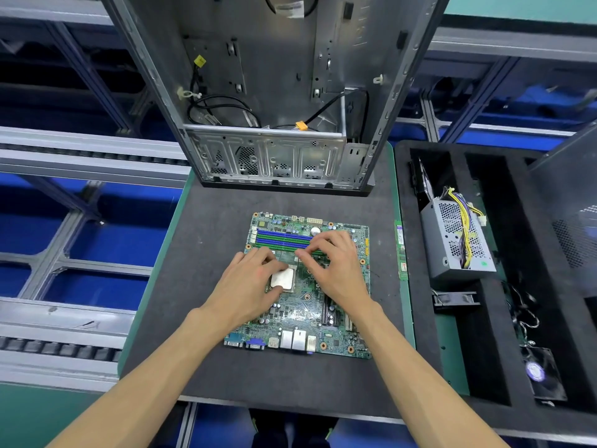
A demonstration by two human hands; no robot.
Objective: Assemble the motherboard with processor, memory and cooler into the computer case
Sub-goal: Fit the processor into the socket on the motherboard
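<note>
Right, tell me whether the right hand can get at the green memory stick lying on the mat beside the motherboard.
Probably yes: the green memory stick lies bare on the mat just right of the motherboard, with nothing between it and the right hand.

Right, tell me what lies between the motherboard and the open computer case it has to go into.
Nothing visible does. The motherboard lies flat on the dark mat, and only a bare strip of mat separates it from the computer case behind it. Inside the case, loose black cables hang near the back panel and may need moving aside.
</note>
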